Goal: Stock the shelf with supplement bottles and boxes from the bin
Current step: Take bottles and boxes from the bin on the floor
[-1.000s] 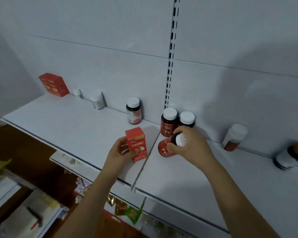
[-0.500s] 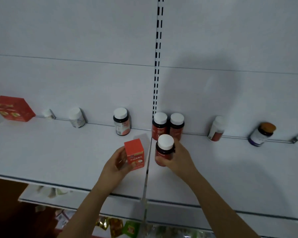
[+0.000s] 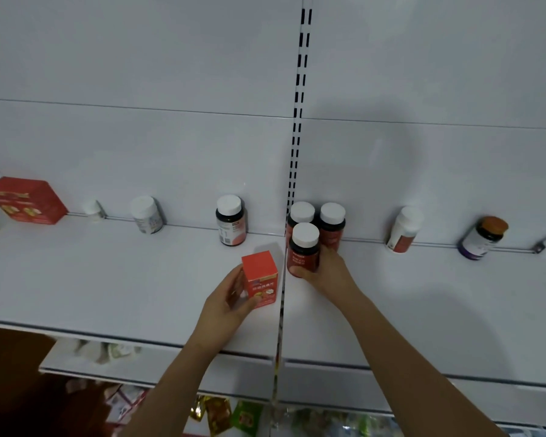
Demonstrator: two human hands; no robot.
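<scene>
- Left hand (image 3: 226, 302) grips a red box (image 3: 260, 279), thumb and fingers curled round it, upright on the shelf (image 3: 108, 279).
- Right hand (image 3: 325, 272) wraps a red bottle (image 3: 304, 250), upright just in front of two like bottles (image 3: 332, 227) at the back panel.

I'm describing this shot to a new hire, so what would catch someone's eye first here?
First, the two hands at the centre of the white shelf: the left hand holds a small orange-red box, and the right hand grips a red bottle with a white cap, upright in front of two similar red bottles at the back panel. Next, the large red box at the far left.
</scene>
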